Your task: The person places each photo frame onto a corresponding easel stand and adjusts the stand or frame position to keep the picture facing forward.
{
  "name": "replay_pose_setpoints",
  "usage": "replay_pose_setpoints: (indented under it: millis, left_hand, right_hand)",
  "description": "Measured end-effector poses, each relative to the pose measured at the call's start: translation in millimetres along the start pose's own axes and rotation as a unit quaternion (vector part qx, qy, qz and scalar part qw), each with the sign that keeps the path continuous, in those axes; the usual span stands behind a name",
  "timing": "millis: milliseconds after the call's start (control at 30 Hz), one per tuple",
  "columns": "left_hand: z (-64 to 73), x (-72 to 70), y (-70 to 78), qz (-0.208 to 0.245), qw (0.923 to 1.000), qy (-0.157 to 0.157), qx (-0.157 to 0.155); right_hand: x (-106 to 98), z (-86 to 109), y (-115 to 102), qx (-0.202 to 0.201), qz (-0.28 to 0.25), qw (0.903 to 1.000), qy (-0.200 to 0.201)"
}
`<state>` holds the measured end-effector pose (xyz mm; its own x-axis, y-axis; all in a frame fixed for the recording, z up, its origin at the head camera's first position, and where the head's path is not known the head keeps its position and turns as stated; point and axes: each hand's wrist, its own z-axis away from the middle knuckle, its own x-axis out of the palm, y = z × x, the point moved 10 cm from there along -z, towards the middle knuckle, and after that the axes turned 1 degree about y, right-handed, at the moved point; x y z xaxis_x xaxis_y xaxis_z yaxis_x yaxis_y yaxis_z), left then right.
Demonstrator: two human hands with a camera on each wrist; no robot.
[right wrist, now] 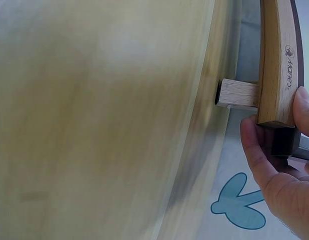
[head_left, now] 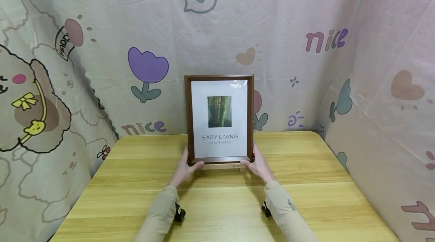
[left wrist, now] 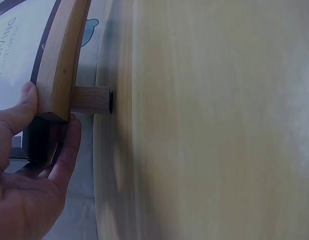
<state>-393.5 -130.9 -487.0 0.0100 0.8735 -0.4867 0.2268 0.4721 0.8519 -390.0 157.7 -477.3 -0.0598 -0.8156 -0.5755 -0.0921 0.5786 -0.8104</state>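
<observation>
In the head view a brown picture frame (head_left: 250, 117) stands upright, leaning slightly back. Behind its glass is a white sheet with a bamboo picture and the words "EASY LIVING". The frame's bottom edge sits on the pale wooden ledge of a small stand (head_left: 219, 166). My left hand (head_left: 185, 168) grips the lower left corner, thumb in front at the ledge and fingers behind. At the lower right corner my right hand (head_left: 259, 164) holds in the same way. Both wrist views show the ledge (left wrist: 59, 65) and a short wooden foot (right wrist: 237, 94) below it; the stand's back is hidden.
The wooden table (head_left: 217, 204) carries the stand near its back edge. A printed cloth (head_left: 210, 38) hangs behind it and along both sides. Black straps (head_left: 179, 212) sit on both wrists, by the beige sleeves (head_left: 285, 206).
</observation>
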Motion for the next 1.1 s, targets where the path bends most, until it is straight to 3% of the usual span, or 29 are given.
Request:
replay_pose_setpoints:
  millis: [667,1100]
  left_hand:
    - [3.4,0.6,-3.7,-0.009,0.9996,-0.010,-0.027]
    - [6.3,-0.6,-0.8,0.003,0.9997,-0.008,-0.022]
  right_hand:
    - [1.4,-1.1,1.6,-0.009,-0.012,0.9999,-0.004]
    - [-1.5,2.0,3.0,0.002,-0.002,0.9997,-0.026]
